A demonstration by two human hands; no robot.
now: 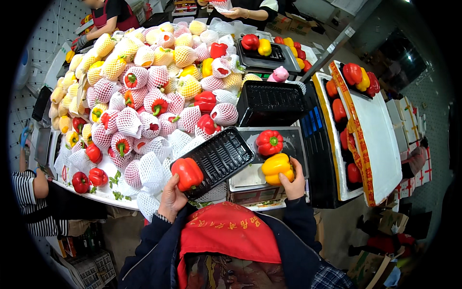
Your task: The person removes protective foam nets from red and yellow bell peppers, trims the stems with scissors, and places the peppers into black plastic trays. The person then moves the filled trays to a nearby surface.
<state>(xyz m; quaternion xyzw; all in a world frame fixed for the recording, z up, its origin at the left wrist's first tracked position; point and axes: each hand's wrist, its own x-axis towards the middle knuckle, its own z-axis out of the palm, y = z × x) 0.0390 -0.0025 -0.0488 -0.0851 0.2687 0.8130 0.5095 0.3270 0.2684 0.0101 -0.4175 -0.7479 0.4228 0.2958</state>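
My left hand point(172, 199) is closed on a red bell pepper point(188, 174) at the near left end of a black plastic tray point(217, 156). Some of its fingers are hidden, so I cannot tell if they also touch the tray. The ribbed tray lies aslant and otherwise holds nothing. In my right hand point(293, 184) is a yellow bell pepper point(277, 168), gripped from its right side over the scale point(250, 182). Just behind it, another red bell pepper point(269, 143) rests on the scale's dark plate, green stem up.
A big heap of net-wrapped peppers point(144, 77) covers the table's left. Stacked black trays point(271, 103) stand behind the scale. To the right, a white foam box point(339, 139) holds red peppers, its lid point(380, 139) leaning alongside. Other people work at the far side and left.
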